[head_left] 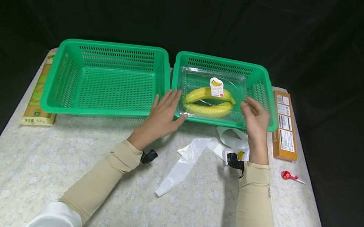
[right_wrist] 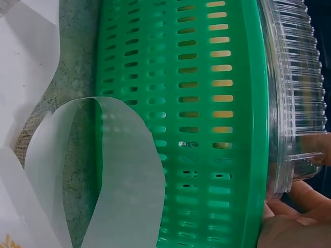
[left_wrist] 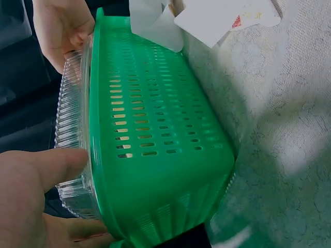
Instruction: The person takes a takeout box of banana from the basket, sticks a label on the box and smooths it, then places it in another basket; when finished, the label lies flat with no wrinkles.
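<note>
A clear plastic clamshell box (head_left: 214, 74) with a banana label (head_left: 217, 87) sits in the right green basket (head_left: 221, 60), its ribbed top standing above the rim. Inside it are two yellow bananas (head_left: 207, 110). My left hand (head_left: 161, 117) lies at the box's left end with fingers mostly straight. Its thumb (left_wrist: 67, 165) touches the ribbed side in the left wrist view. At the right end, my right hand (head_left: 256, 117) pinches the box's edge, and in the right wrist view its fingers (right_wrist: 305, 206) curl by the lid's corner.
Another green basket (head_left: 118, 88) stands on the left, beside a yellow 500g package (head_left: 39, 102). White label strip (head_left: 186, 165) curls in front of the right basket. An orange box (head_left: 285, 128) and a red lollipop (head_left: 287, 175) lie on the right of the patterned tablecloth (head_left: 119, 203).
</note>
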A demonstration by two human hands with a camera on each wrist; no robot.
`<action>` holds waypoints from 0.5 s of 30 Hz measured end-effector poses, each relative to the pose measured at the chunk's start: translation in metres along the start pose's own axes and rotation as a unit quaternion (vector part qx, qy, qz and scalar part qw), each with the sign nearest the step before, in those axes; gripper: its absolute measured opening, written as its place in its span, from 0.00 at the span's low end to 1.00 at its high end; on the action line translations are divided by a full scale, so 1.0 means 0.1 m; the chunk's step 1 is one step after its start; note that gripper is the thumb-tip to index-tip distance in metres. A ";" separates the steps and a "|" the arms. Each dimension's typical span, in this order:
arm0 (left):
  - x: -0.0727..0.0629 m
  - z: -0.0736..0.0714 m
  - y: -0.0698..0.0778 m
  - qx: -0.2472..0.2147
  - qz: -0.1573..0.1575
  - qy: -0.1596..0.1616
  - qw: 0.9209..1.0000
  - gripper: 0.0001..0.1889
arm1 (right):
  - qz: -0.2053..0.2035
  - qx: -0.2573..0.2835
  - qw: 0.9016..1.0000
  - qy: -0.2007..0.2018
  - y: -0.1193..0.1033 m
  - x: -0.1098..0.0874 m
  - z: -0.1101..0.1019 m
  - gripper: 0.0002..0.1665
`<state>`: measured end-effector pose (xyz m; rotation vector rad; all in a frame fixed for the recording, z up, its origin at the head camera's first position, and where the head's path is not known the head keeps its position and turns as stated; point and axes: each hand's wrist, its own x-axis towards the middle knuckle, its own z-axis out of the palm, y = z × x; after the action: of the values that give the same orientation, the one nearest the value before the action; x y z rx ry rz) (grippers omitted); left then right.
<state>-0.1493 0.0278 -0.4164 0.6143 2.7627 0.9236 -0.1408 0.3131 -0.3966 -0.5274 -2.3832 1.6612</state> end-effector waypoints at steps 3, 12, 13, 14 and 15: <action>0.00 0.01 0.01 0.009 -0.002 -0.003 1.000 0.43 | 0.000 -0.007 1.000 0.000 0.01 0.00 0.00 0.29; 0.00 0.03 0.02 0.019 0.004 0.002 1.000 0.41 | 0.013 -0.018 1.000 -0.007 0.01 0.05 -0.01 0.30; 0.00 0.03 0.02 0.022 0.003 0.002 1.000 0.41 | 0.016 -0.021 1.000 -0.008 0.01 0.06 -0.01 0.30; 0.00 0.03 0.02 0.023 0.001 0.002 1.000 0.40 | 0.019 -0.023 1.000 -0.009 0.01 0.07 -0.01 0.30; 0.00 0.04 0.02 0.025 0.000 0.002 1.000 0.40 | 0.022 -0.025 0.999 -0.010 0.01 0.09 -0.01 0.30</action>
<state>-0.1479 0.0316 -0.4178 0.6224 2.7972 0.8584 -0.1484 0.3172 -0.3974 -0.5765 -2.4507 1.6365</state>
